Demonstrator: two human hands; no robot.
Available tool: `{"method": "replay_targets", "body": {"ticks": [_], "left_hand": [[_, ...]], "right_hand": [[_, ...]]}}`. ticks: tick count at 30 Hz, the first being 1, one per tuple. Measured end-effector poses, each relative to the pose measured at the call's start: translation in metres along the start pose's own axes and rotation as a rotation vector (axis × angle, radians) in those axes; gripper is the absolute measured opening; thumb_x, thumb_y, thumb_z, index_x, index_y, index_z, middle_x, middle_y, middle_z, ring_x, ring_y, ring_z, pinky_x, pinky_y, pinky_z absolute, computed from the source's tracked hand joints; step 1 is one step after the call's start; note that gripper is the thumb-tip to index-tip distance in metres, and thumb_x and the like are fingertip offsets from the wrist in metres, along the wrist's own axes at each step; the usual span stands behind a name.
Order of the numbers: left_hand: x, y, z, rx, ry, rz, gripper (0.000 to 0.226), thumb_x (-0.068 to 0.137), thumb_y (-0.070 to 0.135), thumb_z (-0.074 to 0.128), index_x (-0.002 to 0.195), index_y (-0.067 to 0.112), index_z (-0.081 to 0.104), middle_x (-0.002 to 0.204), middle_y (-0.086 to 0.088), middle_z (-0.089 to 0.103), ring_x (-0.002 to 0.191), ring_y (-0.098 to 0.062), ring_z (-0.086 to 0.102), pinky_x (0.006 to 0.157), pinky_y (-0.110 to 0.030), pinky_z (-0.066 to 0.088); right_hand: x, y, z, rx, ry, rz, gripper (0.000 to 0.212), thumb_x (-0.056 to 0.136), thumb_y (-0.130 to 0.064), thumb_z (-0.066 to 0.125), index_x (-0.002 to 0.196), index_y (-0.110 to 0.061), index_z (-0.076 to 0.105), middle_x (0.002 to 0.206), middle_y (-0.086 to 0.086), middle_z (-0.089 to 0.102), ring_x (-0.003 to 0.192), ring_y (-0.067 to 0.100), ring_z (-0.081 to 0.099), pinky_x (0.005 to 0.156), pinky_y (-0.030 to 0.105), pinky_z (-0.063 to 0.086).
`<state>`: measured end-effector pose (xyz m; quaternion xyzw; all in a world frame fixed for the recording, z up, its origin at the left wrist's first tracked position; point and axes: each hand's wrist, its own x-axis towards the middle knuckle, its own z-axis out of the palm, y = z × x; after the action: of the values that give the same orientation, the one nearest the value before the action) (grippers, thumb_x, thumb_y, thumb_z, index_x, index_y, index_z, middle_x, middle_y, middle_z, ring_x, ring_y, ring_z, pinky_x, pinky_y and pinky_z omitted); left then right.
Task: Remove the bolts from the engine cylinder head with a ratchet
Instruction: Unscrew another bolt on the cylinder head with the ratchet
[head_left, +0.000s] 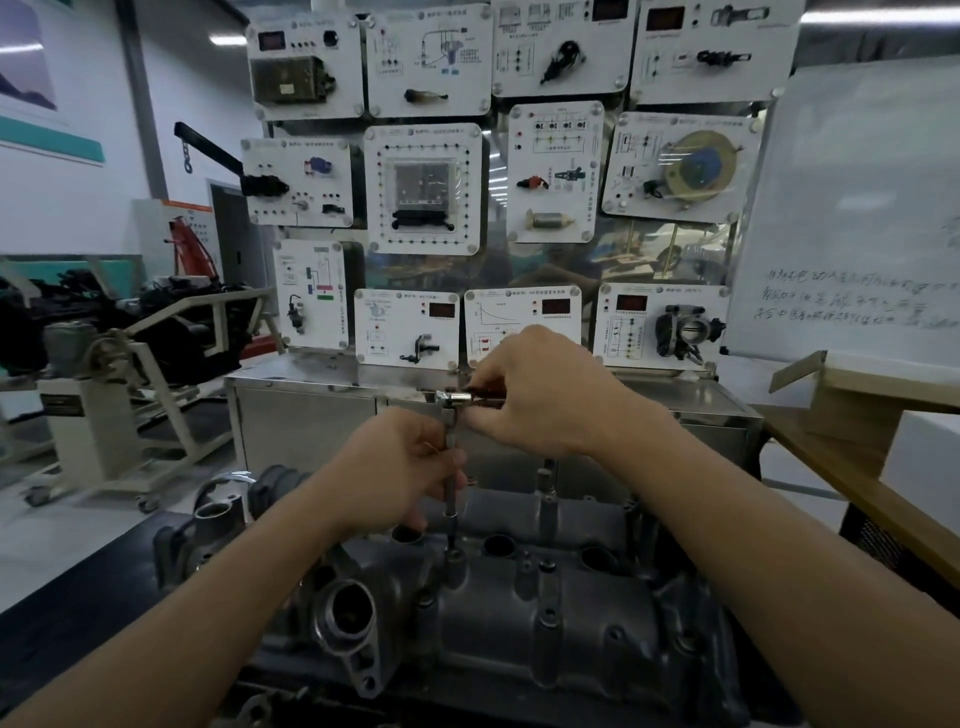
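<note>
A grey metal cylinder head (519, 623) fills the lower middle of the head view. A ratchet (457, 398) stands above it on a long vertical extension bar (451, 514) whose socket sits over a bolt (456, 564) on the head's top. My left hand (400, 467) grips the extension bar around its middle. My right hand (540, 395) holds the ratchet handle, which lies level and points right, mostly hidden in my fingers. Another bolt (546, 486) stands tall at the head's back edge.
A steel cabinet (311, 421) with a board of white training panels (423, 189) rises right behind the engine. A wooden bench (883, 467) and a whiteboard (852, 208) stand at the right. An engine on a wheeled stand (119, 374) is at the left.
</note>
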<state>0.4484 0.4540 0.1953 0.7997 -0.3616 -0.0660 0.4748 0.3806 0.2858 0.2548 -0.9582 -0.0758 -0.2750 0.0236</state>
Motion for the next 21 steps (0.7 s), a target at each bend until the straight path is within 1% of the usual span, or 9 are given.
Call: {"method": "replay_targets", "body": {"ticks": [2, 5, 8, 12, 14, 15, 17, 19, 21], "left_hand": [[0.000, 0.000, 0.000, -0.006, 0.006, 0.003, 0.016, 0.098, 0.016, 0.065, 0.088, 0.003, 0.066, 0.085, -0.009, 0.077, 0.078, -0.017, 0.076, 0.048, -0.028, 0.055], [0.000, 0.000, 0.003, -0.017, -0.005, 0.000, 0.016, 0.096, 0.016, 0.067, 0.088, 0.002, 0.065, 0.085, -0.011, 0.076, 0.080, -0.021, 0.076, 0.046, -0.026, 0.053], [0.001, 0.001, 0.003, -0.015, -0.001, 0.002, 0.020, 0.096, 0.016, 0.067, 0.091, -0.003, 0.064, 0.086, -0.013, 0.075, 0.083, -0.026, 0.075, 0.047, -0.028, 0.054], [0.002, 0.000, 0.003, 0.048, -0.037, 0.044, 0.025, 0.095, 0.021, 0.069, 0.089, -0.002, 0.062, 0.081, -0.008, 0.076, 0.080, -0.023, 0.075, 0.054, -0.033, 0.057], [0.003, -0.001, 0.004, 0.068, -0.037, 0.070, 0.022, 0.095, 0.022, 0.069, 0.086, 0.003, 0.064, 0.079, -0.006, 0.075, 0.077, -0.021, 0.075, 0.054, -0.029, 0.057], [0.003, -0.002, 0.004, 0.070, -0.032, 0.083, 0.018, 0.095, 0.021, 0.069, 0.087, 0.005, 0.066, 0.079, -0.005, 0.075, 0.076, -0.020, 0.074, 0.055, -0.026, 0.055], [0.003, -0.002, 0.002, 0.068, -0.030, 0.109, 0.011, 0.096, 0.020, 0.068, 0.090, 0.011, 0.070, 0.080, -0.001, 0.075, 0.074, -0.016, 0.073, 0.057, -0.019, 0.052], [0.001, -0.003, 0.000, 0.039, -0.060, 0.118, 0.008, 0.097, 0.020, 0.066, 0.096, 0.016, 0.073, 0.084, 0.001, 0.075, 0.078, -0.015, 0.073, 0.060, -0.016, 0.052], [-0.001, -0.004, 0.000, -0.042, -0.096, 0.082, 0.011, 0.099, 0.020, 0.064, 0.102, 0.015, 0.073, 0.089, -0.001, 0.077, 0.086, -0.020, 0.073, 0.063, -0.019, 0.055]], "right_hand": [[-0.001, -0.003, -0.002, -0.083, 0.000, 0.000, 0.035, 0.082, -0.046, 0.070, 0.056, -0.024, 0.059, 0.055, -0.008, 0.051, 0.053, 0.007, 0.048, 0.049, 0.023, 0.029], [0.001, -0.001, -0.003, -0.156, -0.033, 0.003, 0.042, 0.085, -0.048, 0.070, 0.057, -0.020, 0.056, 0.058, -0.006, 0.047, 0.054, 0.010, 0.045, 0.049, 0.025, 0.027], [0.000, -0.002, -0.003, -0.271, 0.014, -0.018, 0.030, 0.087, -0.052, 0.068, 0.074, -0.025, 0.069, 0.064, -0.007, 0.049, 0.060, 0.013, 0.047, 0.053, 0.027, 0.027], [0.000, 0.002, -0.003, -0.291, 0.060, -0.018, 0.019, 0.085, -0.043, 0.072, 0.102, -0.033, 0.075, 0.092, -0.005, 0.070, 0.087, 0.020, 0.063, 0.067, 0.029, 0.039], [0.001, 0.010, 0.000, -0.058, -0.054, -0.021, 0.027, 0.088, -0.029, 0.072, 0.115, -0.032, 0.073, 0.108, -0.006, 0.072, 0.103, 0.018, 0.064, 0.082, 0.034, 0.051], [0.001, 0.013, 0.001, 0.106, -0.139, -0.042, 0.035, 0.090, -0.022, 0.071, 0.124, -0.030, 0.070, 0.120, -0.007, 0.069, 0.113, 0.015, 0.062, 0.093, 0.034, 0.051], [0.000, 0.019, 0.002, 0.359, -0.267, -0.090, 0.048, 0.093, -0.007, 0.066, 0.137, -0.025, 0.061, 0.143, -0.009, 0.057, 0.134, 0.005, 0.050, 0.107, 0.023, 0.043], [0.001, 0.027, 0.004, 0.523, -0.317, -0.110, 0.053, 0.093, 0.004, 0.061, 0.140, -0.021, 0.059, 0.150, -0.009, 0.051, 0.138, 0.000, 0.044, 0.111, 0.016, 0.037], [0.001, 0.038, 0.005, 0.665, -0.298, -0.079, 0.051, 0.093, 0.008, 0.061, 0.137, -0.018, 0.061, 0.142, -0.008, 0.059, 0.128, 0.004, 0.056, 0.109, 0.022, 0.043]]}}
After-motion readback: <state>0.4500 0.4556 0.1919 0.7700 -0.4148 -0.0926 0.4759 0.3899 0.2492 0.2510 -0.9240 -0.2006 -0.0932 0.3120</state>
